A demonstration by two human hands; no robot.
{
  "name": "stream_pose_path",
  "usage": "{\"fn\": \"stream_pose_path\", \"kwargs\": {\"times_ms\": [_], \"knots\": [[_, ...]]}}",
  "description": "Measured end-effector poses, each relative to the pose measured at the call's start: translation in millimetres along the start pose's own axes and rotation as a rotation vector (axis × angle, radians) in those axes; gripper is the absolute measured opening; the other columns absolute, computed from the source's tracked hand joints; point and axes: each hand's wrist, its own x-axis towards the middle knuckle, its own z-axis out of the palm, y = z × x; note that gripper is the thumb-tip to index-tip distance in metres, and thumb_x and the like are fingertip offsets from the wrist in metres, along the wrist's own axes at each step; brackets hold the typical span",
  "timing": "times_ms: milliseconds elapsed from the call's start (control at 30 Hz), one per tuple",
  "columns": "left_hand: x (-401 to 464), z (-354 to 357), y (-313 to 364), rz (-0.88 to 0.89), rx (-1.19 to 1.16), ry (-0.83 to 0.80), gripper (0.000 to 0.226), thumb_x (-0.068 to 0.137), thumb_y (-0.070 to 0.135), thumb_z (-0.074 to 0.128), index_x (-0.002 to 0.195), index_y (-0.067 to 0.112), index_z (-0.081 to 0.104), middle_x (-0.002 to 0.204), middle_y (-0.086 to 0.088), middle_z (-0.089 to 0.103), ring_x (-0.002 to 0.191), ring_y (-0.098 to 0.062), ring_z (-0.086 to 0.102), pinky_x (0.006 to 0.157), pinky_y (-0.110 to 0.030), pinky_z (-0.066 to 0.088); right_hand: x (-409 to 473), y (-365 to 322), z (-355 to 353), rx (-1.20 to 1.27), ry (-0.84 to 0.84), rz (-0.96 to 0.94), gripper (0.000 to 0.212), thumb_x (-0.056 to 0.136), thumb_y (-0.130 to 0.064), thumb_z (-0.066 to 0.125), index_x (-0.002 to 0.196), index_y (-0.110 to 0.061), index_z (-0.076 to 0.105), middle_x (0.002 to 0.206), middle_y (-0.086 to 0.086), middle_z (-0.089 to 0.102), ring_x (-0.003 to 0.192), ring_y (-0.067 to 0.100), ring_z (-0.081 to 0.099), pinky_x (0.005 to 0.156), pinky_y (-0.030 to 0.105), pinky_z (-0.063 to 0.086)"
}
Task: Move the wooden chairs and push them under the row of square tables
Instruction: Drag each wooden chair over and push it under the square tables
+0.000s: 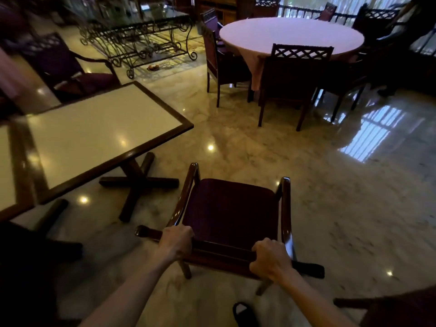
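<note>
My left hand [175,241] and my right hand [271,258] are both closed tight around the top rail of the chair [230,213], one near each end. The chair stands on the floor [306,185] in front of me, with its seat facing away from me. It is just to the right of the nearest square surface [101,131] and not under it yet. I think I have to turn it to the left and then push it in. The floor is shiny stone and looks slippery, so the chair could slide too fast or skid sideways if I push hard. The surface stands on a cross foot [139,182] made of dark wood. A chair leg could bump or catch on that foot. The curved arms [186,194] could also hit the dark wood edge of the surface if they are too high to go under. I cannot tell if they are. The chair is smooth, glossy brown wood with a soft, dark purple seat. The surface has a pale, shiny top that shows the lights. More chairs ring a round table [291,35] with a pink cloth, well apart from me.
</note>
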Motion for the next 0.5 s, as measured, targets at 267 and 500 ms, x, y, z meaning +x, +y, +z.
{"fn": "stream_pose_path", "kwargs": {"times_ms": [267,500], "knots": [[-49.2,11.5,-18.2,-0.239,-0.072,0.000,0.022,0.083,0.019,0.053,0.086,0.025,0.073,0.086,0.003,0.072,0.089,-0.019,0.071,0.082,-0.038,0.057,27.7,-26.4,-2.8,-0.105,-0.089,-0.186,0.018,0.074,-0.024,0.057,0.080,-0.017,0.072,0.061,-0.002,0.065,0.056,0.012,0.065,0.064,0.026,0.059],[-77.7,24.2,-24.0,-0.433,-0.227,0.023,0.015,0.083,0.024,0.057,0.073,0.024,0.068,0.080,0.006,0.069,0.086,-0.018,0.069,0.088,-0.040,0.055,64.7,-50.6,-10.8,-0.214,-0.156,-0.346,0.014,0.075,-0.022,0.059,0.077,-0.020,0.072,0.065,-0.002,0.068,0.057,0.009,0.064,0.057,0.013,0.037]]}}
